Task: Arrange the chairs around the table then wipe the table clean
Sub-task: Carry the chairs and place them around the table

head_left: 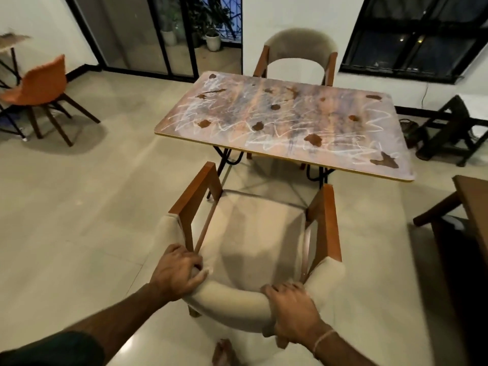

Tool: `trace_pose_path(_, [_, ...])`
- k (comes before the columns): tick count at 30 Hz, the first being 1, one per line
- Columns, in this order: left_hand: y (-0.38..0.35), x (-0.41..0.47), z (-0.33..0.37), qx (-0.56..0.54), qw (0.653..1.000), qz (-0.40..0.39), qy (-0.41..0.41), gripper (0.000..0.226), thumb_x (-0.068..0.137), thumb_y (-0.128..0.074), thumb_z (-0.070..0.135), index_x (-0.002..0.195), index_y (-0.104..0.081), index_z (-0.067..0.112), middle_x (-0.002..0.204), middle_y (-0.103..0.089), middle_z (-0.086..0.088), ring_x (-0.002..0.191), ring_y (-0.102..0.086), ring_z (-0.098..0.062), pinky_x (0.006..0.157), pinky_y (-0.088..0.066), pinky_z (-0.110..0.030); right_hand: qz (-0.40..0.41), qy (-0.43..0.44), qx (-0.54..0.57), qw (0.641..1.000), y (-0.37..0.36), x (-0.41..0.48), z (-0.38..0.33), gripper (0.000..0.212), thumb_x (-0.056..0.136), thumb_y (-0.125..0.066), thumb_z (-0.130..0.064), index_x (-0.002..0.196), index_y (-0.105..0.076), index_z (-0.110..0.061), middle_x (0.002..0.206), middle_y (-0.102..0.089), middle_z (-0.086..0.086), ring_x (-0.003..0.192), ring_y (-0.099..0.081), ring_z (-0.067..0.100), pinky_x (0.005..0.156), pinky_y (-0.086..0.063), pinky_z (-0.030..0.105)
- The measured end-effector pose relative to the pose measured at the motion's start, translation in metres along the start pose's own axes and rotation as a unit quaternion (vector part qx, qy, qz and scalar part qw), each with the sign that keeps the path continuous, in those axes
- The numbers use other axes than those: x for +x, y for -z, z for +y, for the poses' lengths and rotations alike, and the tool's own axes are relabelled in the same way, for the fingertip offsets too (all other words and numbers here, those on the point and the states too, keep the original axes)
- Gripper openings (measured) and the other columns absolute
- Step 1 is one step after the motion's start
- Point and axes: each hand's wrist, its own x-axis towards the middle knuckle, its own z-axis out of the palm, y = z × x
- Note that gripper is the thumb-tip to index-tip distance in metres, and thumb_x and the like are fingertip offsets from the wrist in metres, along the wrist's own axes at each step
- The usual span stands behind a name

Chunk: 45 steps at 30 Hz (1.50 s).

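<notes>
Left hand: your left hand clasps the left end of the padded backrest, fingers curled over its top edge beside the wooden arm.
Right hand: your right hand grasps the same backrest further right, fingers wrapped over the cushion; a pale thread band circles the wrist.
Beige chair: the beige chair stands directly under both hands, its seat facing away from you towards the table, front edge just short of the tabletop's near side.
Table: the table lies beyond your hands, past the chair seat, angled slightly to the right.
Tabletop marks: brown stains and white chalk-like scribbles cover the surface ahead of both hands.
Second beige chair: the second beige chair sits at the table's far side, straight ahead of your right hand.
Orange chair: the orange chair stands well off to the left of your left hand.
Wooden furniture: a dark wooden piece edges in to the right of your right hand.
Foot: a bare foot shows below the backrest, between your forearms.
</notes>
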Motion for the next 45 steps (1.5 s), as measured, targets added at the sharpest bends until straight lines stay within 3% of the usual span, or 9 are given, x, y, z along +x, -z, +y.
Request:
trace_pose_path(3, [0.007,-0.004,-0.002,0.007,0.993,-0.087,-0.084,0.087,0.079,-0.013,0.094,0.114,-0.068,0.037,0.114,-0.07,0.015,0.107,-0.061,-0.009,0.105,-0.034,-0.036,0.001,-0.025,0.004,1.0,0.001,-0.001,-0.003,0.078,0.066,-0.076,-0.056,0.133,-0.043,-0.035,0.13,-0.056,-0.004,0.117,-0.052,0.023,0.107,-0.03,0.039])
trace_pose_path(5, [0.015,-0.004,0.004,0.015,0.977,-0.164,-0.138,0.089,0.072,-0.027,0.1,0.127,-0.059,0.038,0.124,-0.066,0.014,0.114,-0.059,-0.01,0.107,-0.036,-0.035,-0.002,-0.033,0.001,0.999,0.001,-0.005,-0.001,0.079,0.064,-0.076,-0.057,0.134,-0.044,-0.034,0.128,-0.059,-0.003,0.115,-0.054,0.023,0.107,-0.031,0.037])
trace_pose_path(11, [0.037,0.006,0.002,0.036,0.95,-0.233,-0.204,0.078,0.068,-0.074,0.069,0.135,-0.046,0.039,0.134,-0.06,0.007,0.12,-0.056,-0.018,0.11,-0.037,-0.04,0.049,-0.07,0.002,0.996,-0.012,0.007,-0.017,0.079,0.056,-0.074,-0.06,0.127,-0.048,-0.037,0.124,-0.06,-0.01,0.115,-0.054,0.017,0.106,-0.035,0.034])
trace_pose_path(15, [0.032,0.009,-0.004,0.056,0.948,-0.22,-0.223,0.066,0.077,-0.072,0.062,0.132,-0.052,0.031,0.129,-0.064,0.002,0.116,-0.059,-0.022,0.106,-0.044,-0.041,0.092,-0.067,0.0,0.994,-0.024,0.01,-0.018,0.074,0.05,-0.064,-0.047,0.123,-0.055,-0.037,0.115,-0.064,-0.013,0.108,-0.058,0.014,0.1,-0.042,0.032])
trace_pose_path(20, [0.02,0.011,-0.01,0.049,0.947,-0.217,-0.231,0.054,0.082,-0.068,0.055,0.126,-0.057,0.027,0.124,-0.068,-0.001,0.113,-0.062,-0.026,0.104,-0.046,-0.041,0.185,-0.025,-0.005,0.982,-0.034,0.009,-0.014,0.057,0.041,-0.052,-0.054,0.095,-0.065,-0.04,0.081,-0.067,-0.021,0.076,-0.064,0.004,0.072,-0.055,0.024])
trace_pose_path(28, [0.021,0.029,-0.008,0.053,0.944,-0.203,-0.254,0.054,0.083,-0.064,0.061,0.125,-0.059,0.028,0.12,-0.069,0.001,0.109,-0.063,-0.024,0.103,-0.045,-0.039,0.194,-0.057,0.009,0.979,-0.011,0.008,-0.013,0.06,0.036,-0.074,-0.051,0.095,-0.069,-0.041,0.085,-0.07,-0.024,0.077,-0.065,0.0,0.076,-0.055,0.025])
trace_pose_path(33, [0.018,0.039,-0.009,0.062,0.945,-0.186,-0.261,0.053,0.082,-0.063,0.06,0.123,-0.06,0.027,0.118,-0.07,0.0,0.108,-0.063,-0.025,0.102,-0.046,-0.037,0.125,-0.093,-0.001,0.988,-0.006,0.013,-0.01,0.056,0.064,-0.069,-0.045,0.12,-0.063,-0.038,0.115,-0.069,-0.015,0.107,-0.062,0.011,0.103,-0.041,0.037])
trace_pose_path(37, [0.019,0.047,-0.017,0.051,0.947,-0.204,-0.244,0.056,0.083,-0.063,0.064,0.126,-0.059,0.028,0.122,-0.067,0.001,0.111,-0.06,-0.022,0.105,-0.043,-0.037,0.13,-0.092,-0.005,0.987,-0.01,0.028,-0.01,0.059,0.042,-0.073,-0.043,0.101,-0.068,-0.038,0.09,-0.071,-0.018,0.083,-0.065,0.007,0.084,-0.051,0.03])
trace_pose_path(45, [0.032,0.072,-0.02,0.041,0.95,-0.185,-0.25,0.055,0.083,-0.065,0.063,0.126,-0.062,0.028,0.12,-0.07,0.004,0.112,-0.063,-0.018,0.107,-0.044,-0.033,0.147,-0.092,-0.051,0.983,0.007,0.049,0.005,0.047,0.066,-0.064,-0.036,0.113,-0.065,-0.03,0.109,-0.071,-0.008,0.103,-0.064,0.017,0.098,-0.042,0.037])
